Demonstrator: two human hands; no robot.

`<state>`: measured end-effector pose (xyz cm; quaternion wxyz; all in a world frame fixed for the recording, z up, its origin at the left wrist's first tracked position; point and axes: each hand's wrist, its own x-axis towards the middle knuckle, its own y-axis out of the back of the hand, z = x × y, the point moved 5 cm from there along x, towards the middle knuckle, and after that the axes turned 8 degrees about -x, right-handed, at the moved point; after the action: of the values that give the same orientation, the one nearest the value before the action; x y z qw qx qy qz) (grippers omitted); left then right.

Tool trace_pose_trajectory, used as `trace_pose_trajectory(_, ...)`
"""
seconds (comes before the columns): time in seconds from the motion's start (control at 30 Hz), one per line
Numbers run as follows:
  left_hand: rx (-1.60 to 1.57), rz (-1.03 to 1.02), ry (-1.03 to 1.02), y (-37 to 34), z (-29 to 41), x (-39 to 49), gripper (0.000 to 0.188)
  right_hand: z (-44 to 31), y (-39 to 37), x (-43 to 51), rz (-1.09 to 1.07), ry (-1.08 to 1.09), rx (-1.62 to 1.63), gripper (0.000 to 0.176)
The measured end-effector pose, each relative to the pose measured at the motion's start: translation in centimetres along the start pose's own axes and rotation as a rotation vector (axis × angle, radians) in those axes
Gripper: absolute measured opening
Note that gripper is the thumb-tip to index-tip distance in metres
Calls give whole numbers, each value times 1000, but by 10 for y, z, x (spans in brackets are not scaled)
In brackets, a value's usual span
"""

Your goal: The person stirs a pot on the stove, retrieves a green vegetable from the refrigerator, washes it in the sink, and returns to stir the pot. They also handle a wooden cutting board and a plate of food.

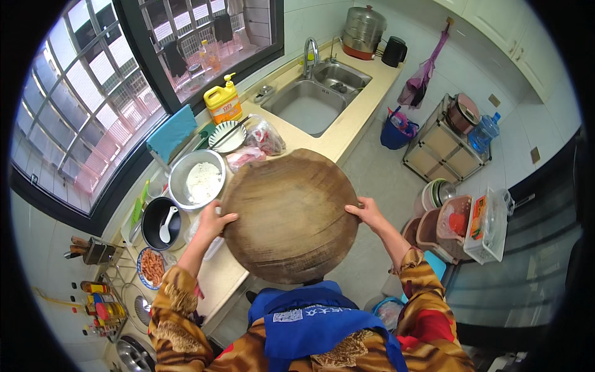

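Between my two hands is a large round wooden board [290, 216], held over the edge of the counter and the floor. My left hand [216, 219] grips its left rim, thumb on top; my right hand [365, 213] grips the right rim the same way. The fingers beneath are hidden. Just beyond the left rim stands a metal bowl of white flour [203, 181]. Beside it are a black pot [162, 223] with a white spoon, a striped bowl [228, 136] with chopsticks across it, and plastic bags of food [265, 138]. A plate of shredded meat [151, 267] lies nearer me.
A double sink [307, 107] is set in the counter [358, 114] ahead, with a yellow detergent jug [223, 102] at its left. A steamer [364, 32] and black kettle [394, 51] stand at the far end. To the right are a cabinet [444, 149] and stacked baskets [453, 223].
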<state>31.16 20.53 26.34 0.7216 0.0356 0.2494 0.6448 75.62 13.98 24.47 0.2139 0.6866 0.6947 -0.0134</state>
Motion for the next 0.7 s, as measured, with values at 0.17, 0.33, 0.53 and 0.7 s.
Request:
trace_pose_trajectory(0.17, 46, -160, 174, -103, -14, 61, 58, 69, 66, 26, 143, -117, -109, 39)
trace_pose_trajectory(0.33, -2, -171, 271, -141, -29, 95, 55, 107, 91, 66, 276, -214, -256, 47)
trace_pose_trajectory(0.53, -29, -68, 352, -148, -50, 121, 50, 86, 92, 137, 269, -206, -535, 50)
trace_pose_trajectory(0.7, -96, -69, 491, -153, -58, 121, 47, 52, 87, 204, 217, -180, -608, 40)
